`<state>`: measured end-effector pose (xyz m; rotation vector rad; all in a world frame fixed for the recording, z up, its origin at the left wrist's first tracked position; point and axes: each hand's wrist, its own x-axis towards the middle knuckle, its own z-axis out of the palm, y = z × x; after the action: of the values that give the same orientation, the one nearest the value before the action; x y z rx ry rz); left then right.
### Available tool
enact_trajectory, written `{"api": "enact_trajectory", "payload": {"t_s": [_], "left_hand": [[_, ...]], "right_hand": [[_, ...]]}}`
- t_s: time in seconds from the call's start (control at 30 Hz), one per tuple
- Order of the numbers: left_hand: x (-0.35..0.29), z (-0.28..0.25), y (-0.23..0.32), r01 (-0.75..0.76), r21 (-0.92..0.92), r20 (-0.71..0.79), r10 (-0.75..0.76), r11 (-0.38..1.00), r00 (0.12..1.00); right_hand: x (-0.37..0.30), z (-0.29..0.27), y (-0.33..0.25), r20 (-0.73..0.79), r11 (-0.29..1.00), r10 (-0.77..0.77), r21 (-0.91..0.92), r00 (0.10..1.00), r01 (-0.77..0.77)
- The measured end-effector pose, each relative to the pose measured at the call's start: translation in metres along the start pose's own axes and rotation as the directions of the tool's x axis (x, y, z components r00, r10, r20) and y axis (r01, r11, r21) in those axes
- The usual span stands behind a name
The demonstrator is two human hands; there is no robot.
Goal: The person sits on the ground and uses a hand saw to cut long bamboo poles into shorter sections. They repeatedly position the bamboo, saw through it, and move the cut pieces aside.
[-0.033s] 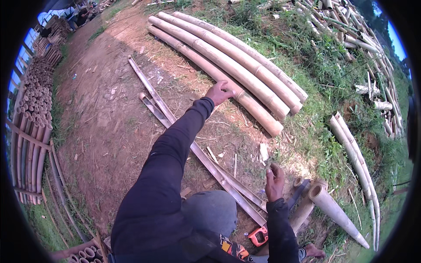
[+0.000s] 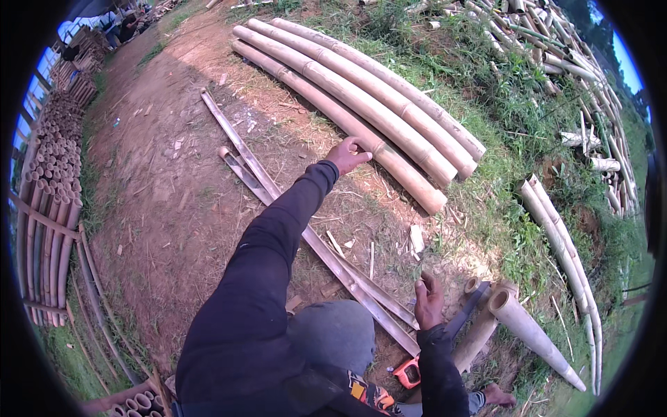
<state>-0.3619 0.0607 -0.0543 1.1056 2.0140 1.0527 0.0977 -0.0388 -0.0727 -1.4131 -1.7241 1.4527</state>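
Observation:
My left hand (image 2: 349,156) is stretched forward beside the nearest of several long tan bamboo poles (image 2: 397,182) on the ground. Its fingers are curled, with the thumb toward the pole; whether it touches the pole I cannot tell. Lower right, my right hand (image 2: 429,300) is raised with curled fingers, and anything within them is too small to make out. By the right forearm lies a handsaw with an orange handle (image 2: 408,374); its grey blade (image 2: 470,311) runs behind the wrist, next to cut bamboo pieces (image 2: 528,329). Split bamboo lengths (image 2: 321,249) cross below my left arm.
Two thin poles (image 2: 560,238) lie on grass at the right. A large bamboo heap (image 2: 556,52) rises at the far right. Stacked bamboo tubes (image 2: 55,149) stand behind a rail at the left. My knee (image 2: 333,337) is near the split bamboo. People (image 2: 128,26) are far off.
My left hand has dropped slightly toward me beside the pole. My right hand has also moved slightly down and left. The bamboo and saw have stayed in place.

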Motion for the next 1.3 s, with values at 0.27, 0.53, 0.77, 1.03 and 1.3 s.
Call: {"api": "enact_trajectory", "payload": {"t_s": [0.27,0.53,0.77,1.03,1.3], "left_hand": [[-0.085,0.138,0.051,-0.332,0.283,0.625,0.090,0.900,0.776],[-0.218,0.350,0.269,-0.980,0.136,0.807,0.557,0.145,0.194],[-0.272,0.499,0.328,-0.915,0.394,0.880,0.250,0.085,0.403],[-0.249,0.440,0.306,-0.952,0.245,0.895,0.334,0.182,0.294],[-0.185,0.131,0.256,-0.881,0.467,0.793,0.408,0.072,0.453]], "right_hand": [[-0.264,-0.017,0.074,-0.187,0.947,0.304,-0.045,0.934,-0.317],[-0.297,-0.016,0.092,-0.334,0.949,0.305,0.033,0.892,-0.312],[-0.298,-0.036,0.115,-0.218,0.870,0.478,0.252,0.851,-0.424],[-0.291,-0.036,0.141,-0.318,0.886,0.433,0.321,0.843,-0.334],[-0.245,-0.084,0.128,-0.384,0.669,0.489,0.741,0.783,-0.055]]}}
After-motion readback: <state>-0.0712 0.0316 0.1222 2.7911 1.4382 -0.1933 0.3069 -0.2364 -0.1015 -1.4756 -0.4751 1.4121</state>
